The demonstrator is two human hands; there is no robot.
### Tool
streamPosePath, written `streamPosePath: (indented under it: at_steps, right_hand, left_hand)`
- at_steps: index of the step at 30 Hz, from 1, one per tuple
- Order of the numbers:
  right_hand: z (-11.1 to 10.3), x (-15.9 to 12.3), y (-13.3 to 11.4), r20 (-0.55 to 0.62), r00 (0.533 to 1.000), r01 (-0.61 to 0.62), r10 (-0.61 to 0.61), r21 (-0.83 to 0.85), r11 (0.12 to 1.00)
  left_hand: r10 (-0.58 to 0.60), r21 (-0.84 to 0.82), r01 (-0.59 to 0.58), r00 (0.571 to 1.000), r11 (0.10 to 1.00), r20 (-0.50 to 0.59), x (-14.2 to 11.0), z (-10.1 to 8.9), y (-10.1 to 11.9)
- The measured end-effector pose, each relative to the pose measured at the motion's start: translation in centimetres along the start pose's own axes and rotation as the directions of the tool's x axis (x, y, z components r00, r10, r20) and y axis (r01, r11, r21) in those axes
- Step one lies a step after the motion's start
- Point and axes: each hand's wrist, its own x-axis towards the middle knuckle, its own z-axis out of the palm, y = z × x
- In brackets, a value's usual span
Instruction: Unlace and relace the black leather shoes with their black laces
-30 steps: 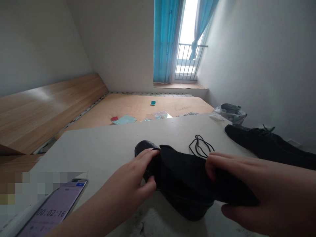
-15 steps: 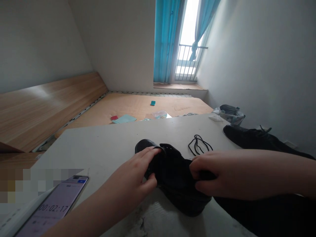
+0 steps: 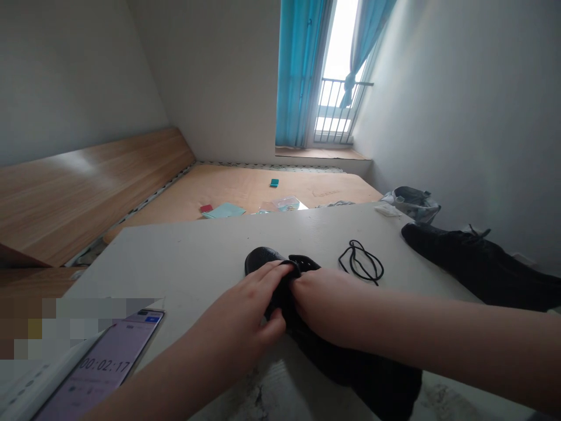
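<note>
A black shoe [image 3: 263,257] lies on the white table with its toe pointing away to the left. Its upper is unlaced, and an eyelet flap [image 3: 305,262] stands up. My left hand [image 3: 256,304] grips the shoe near the front opening, fingers over the upper and thumb on the near side. My right hand [image 3: 318,295] is curled at the opening, its fingertips hidden inside; whatever it holds is out of sight. Dark material [image 3: 385,380] stretches below my right forearm; I cannot make out what it is. A loose black shoelace [image 3: 362,260] lies coiled beyond the right hand.
Another black shoe [image 3: 460,251], laced, lies at the table's right side. Behind it stands a bag [image 3: 412,202]. A phone [image 3: 105,362] with a running timer is at the lower left. Past the table's far edge, a light blue cloth [image 3: 224,210] rests on a wooden surface [image 3: 236,181].
My right hand has moved left from the shoe's heel end to its front opening. My left hand keeps its grip. The camera view has shifted slightly.
</note>
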Motion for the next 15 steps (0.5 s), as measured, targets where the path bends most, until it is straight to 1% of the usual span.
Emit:
streamPosePath:
  at_steps: [2, 3, 6, 11, 13, 15]
  right_hand:
    - [0.6, 0.6, 0.0, 0.073, 0.996, 0.058, -0.054, -0.045, 0.997]
    - [0.9, 0.9, 0.1, 0.089, 0.993, 0.076, -0.071, -0.058, 0.995]
    - [1.6, 1.7, 0.4, 0.078, 0.993, 0.09, -0.084, -0.069, 0.994]
    - [2.4, 2.6, 0.6, 0.03, 0.998, 0.049, -0.047, -0.059, 0.997]
    - [2.3, 2.5, 0.7, 0.04, 0.998, 0.051, -0.049, -0.054, 0.997]
    - [1.8, 2.0, 0.6, 0.082, 0.993, 0.085, -0.08, -0.054, 0.995]
  left_hand:
    - [-0.001, 0.001, 0.001, 1.0, 1.0, 0.007, 0.1, 0.0, 0.0]
    - [0.001, 0.003, -0.001, 1.0, 1.0, 0.009, 0.1, -0.1, 0.0]
    - [-0.001, 0.01, 0.001, 1.0, 1.0, 0.006, 0.1, -0.1, 0.0]
    - [-0.004, 0.005, 0.004, 1.0, 1.0, 0.009, 0.0, 0.1, 0.0]
    - [-0.001, 0.002, 0.001, 1.0, 1.0, 0.015, 0.0, 0.1, -0.1]
    - [0.002, 0.001, -0.002, 1.0, 1.0, 0.021, 0.1, 0.1, -0.1]
